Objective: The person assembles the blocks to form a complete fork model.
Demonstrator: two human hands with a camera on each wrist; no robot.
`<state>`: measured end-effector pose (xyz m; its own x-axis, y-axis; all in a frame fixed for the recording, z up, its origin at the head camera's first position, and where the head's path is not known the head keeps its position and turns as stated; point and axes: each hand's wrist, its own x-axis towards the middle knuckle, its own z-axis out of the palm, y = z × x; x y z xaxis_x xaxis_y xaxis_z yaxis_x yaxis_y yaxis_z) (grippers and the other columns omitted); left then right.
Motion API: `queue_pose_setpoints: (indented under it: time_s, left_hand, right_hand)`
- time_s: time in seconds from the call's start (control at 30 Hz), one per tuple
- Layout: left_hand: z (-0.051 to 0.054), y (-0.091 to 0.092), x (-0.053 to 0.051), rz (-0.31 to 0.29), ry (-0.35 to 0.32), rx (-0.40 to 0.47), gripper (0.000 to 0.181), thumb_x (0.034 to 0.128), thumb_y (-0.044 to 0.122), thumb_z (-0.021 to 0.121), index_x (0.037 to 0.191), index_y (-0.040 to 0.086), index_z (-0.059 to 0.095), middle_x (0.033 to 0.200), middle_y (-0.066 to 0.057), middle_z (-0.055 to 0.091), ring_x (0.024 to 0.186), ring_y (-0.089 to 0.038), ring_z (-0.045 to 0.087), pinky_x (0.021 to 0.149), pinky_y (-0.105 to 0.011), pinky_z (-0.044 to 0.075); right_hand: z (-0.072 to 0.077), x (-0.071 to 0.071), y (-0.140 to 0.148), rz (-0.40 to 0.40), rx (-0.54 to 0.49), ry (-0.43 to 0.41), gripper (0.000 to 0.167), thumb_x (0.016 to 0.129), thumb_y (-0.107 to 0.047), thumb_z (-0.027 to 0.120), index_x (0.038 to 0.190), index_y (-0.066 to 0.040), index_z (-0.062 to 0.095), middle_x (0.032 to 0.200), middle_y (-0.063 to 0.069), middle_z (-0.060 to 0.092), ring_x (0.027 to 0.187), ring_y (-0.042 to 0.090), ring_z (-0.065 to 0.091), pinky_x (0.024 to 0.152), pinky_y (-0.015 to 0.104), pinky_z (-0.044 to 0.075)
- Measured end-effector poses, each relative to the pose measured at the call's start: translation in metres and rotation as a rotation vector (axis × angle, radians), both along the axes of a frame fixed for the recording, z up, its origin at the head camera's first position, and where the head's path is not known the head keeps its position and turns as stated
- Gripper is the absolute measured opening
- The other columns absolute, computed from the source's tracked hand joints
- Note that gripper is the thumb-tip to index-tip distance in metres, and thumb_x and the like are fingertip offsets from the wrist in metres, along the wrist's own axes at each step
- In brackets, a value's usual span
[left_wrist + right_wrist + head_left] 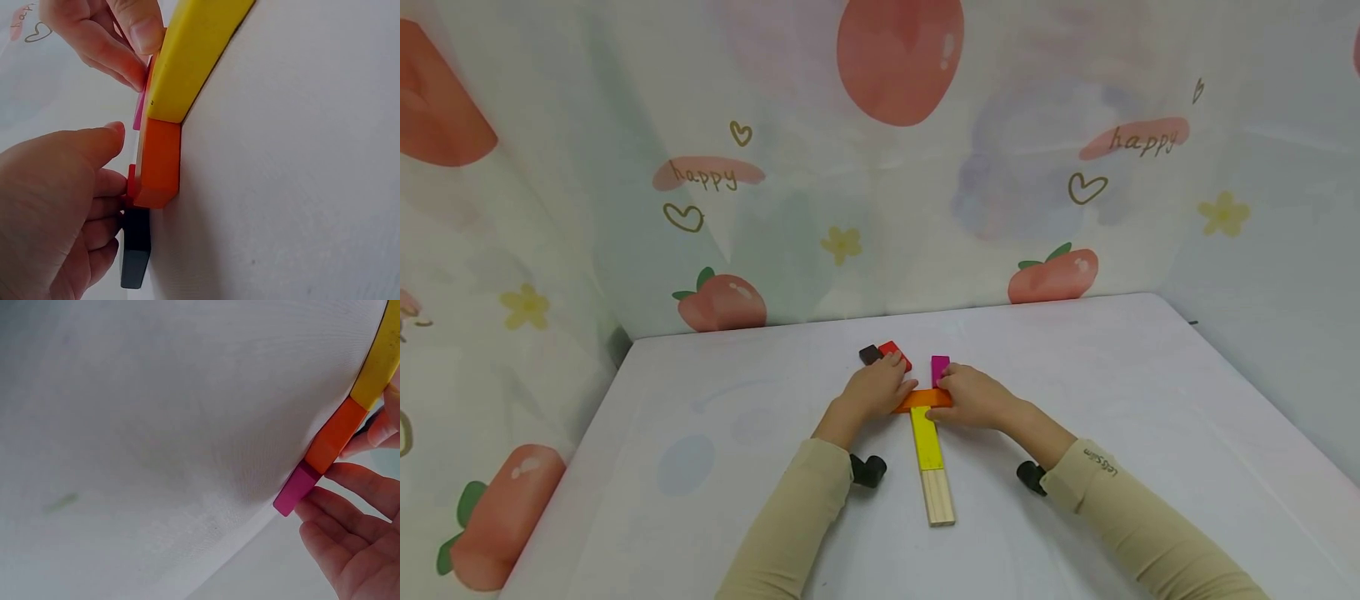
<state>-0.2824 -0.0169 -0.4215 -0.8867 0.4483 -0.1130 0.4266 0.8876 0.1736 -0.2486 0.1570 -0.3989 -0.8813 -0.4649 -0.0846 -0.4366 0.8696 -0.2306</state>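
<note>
A yellow block (929, 442) runs lengthwise on the table, its far end meeting the middle of a crosswise orange block (919, 399). My right hand (977, 398) pinches the orange block's right end, thumb by the yellow block and other fingers near the magenta block (940, 367). Beyond the orange block's left end, my left hand (872, 389) touches the red block (888, 348) with relaxed fingers. In the left wrist view, its thumb stands apart from the blocks. Just left of the red block lies a black block (870, 355), near the left fingertips.
Plain wooden pieces (937, 497) continue from the yellow block's near end. Black cylindrical pieces stand at the left cuff (868, 472) and the right cuff (1032, 477). A patterned cloth (895, 208) hangs behind the white table (737, 467).
</note>
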Motion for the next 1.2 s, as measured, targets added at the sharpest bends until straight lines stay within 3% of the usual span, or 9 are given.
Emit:
queue_pose_setpoints:
  time_s: [0.23,0.73,1.2]
  left_hand:
    - [0.0023,0.0004,0.0021,-0.016,-0.028,0.056,0.051,0.0974,0.039,0.040,0.138,0.009,0.043,0.144,-0.006,0.036,0.130,-0.019,0.035,0.104,-0.035,0.030]
    - [0.0021,-0.0007,0.0045,-0.051,-0.022,0.097,0.046,0.0976,0.036,0.040,0.135,0.011,0.047,0.143,-0.003,0.037,0.131,-0.015,0.033,0.104,-0.031,0.028]
    - [0.0017,-0.0007,0.0091,-0.070,-0.011,0.115,0.046,0.0980,0.037,0.040,0.135,0.010,0.048,0.142,-0.003,0.038,0.129,-0.015,0.035,0.104,-0.031,0.028]
  right_hand:
    - [0.0001,-0.0001,0.0004,0.004,-0.003,0.003,0.045,0.075,-0.040,0.074,0.098,-0.002,0.068,0.106,0.015,0.059,0.084,0.020,0.053,0.074,0.028,0.051]
    - [0.0002,-0.0008,0.0018,0.023,-0.006,0.021,0.046,0.075,-0.040,0.074,0.099,-0.001,0.068,0.108,0.016,0.059,0.089,0.023,0.055,0.075,0.028,0.051]
    - [0.0016,-0.0005,0.0001,0.013,-0.010,-0.004,0.044,0.074,-0.039,0.075,0.097,-0.001,0.068,0.105,0.015,0.059,0.083,0.019,0.052,0.069,0.024,0.050]
